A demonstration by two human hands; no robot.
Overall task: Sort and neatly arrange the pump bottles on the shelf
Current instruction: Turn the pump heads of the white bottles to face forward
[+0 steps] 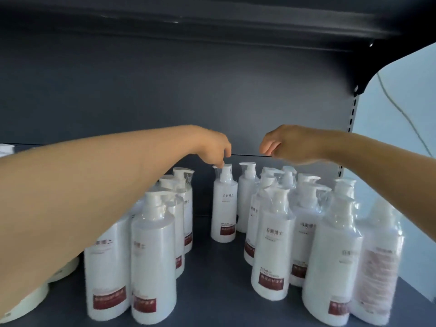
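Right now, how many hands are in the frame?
2. The left hand pinches the pump of the rear middle bottle; the right hand hovers to its right, loosely curled, above the shelf, holding nothing.

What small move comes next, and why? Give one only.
Probably slide the lone bottle leftward to the left rows. The left hand pinches its pump top, and it stands apart in the middle of the shelf, with a gap between it and the left group. The right hand hovers above the right cluster, holding nothing.
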